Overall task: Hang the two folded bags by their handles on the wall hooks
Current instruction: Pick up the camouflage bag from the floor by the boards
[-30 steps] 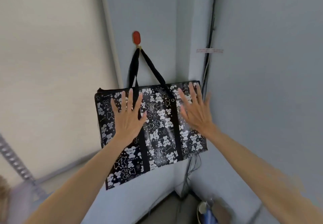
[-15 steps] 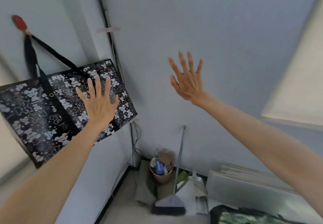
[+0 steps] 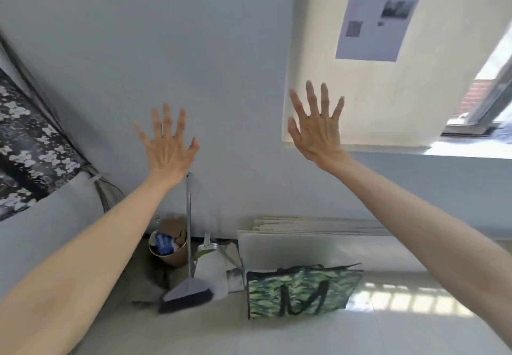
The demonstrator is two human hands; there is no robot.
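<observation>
A black bag with a white bear print hangs on the left wall, cut off by the frame edge; its hook is out of view. A green camouflage bag with black handles stands folded flat on the floor, low and right of centre, leaning by white boards. My left hand is raised in the air, fingers spread, holding nothing, to the right of the black bag. My right hand is also up, fingers spread and empty, in front of the cream blind, well above the camouflage bag.
A broom leans on the far wall beside a round bin and a dustpan. White boards lean at the wall's base. A cream blind with a paper sheet covers the window at the upper right. Cables hang in the left corner.
The view has swung right, away from the hanging black bag. My left hand has come off that bag. The camouflage bag on the floor has come into view.
</observation>
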